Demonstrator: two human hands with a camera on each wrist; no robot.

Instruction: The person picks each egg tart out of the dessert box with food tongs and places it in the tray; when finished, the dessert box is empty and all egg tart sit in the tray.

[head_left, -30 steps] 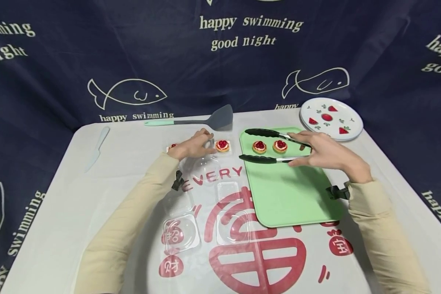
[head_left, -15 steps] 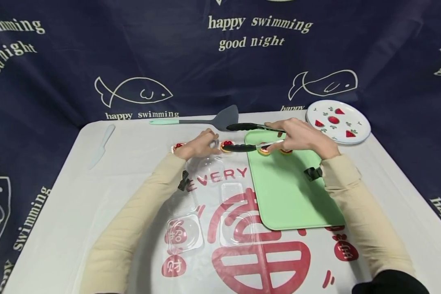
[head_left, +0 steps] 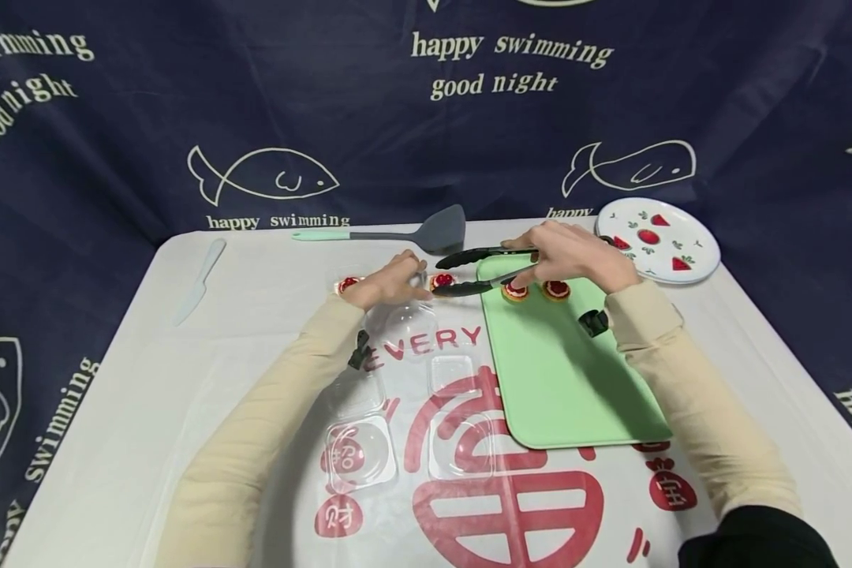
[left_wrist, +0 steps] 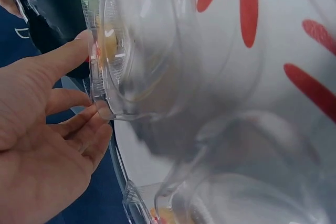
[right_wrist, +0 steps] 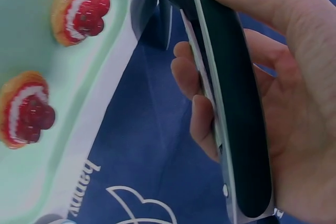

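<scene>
My right hand (head_left: 568,254) grips a pair of black-tipped tongs (right_wrist: 231,98) by the handles. In the head view, the tongs' parted tips reach past the left edge of the green tray (head_left: 575,379) to a red-topped tart (head_left: 442,280) in a clear plastic box. My left hand (head_left: 392,282) holds the side of that clear box (left_wrist: 118,51), its thumb and fingertips on the rim in the left wrist view. To its left, another tart (head_left: 346,284) sits in a second clear box, partly behind the hand. Two more tarts (head_left: 557,290) (right_wrist: 80,12) lie on the tray.
Several clear boxes (head_left: 360,454) stand nearer on the white table. A spatula (head_left: 443,230) lies along the back edge, a pale blue knife (head_left: 200,284) at the left. A white plate (head_left: 632,221) with watermelon pictures stands at the back right.
My right hand and the tongs have moved left, from over the tray to the tart in the clear box. The left hand has stayed at the box. The view has shifted slightly.
</scene>
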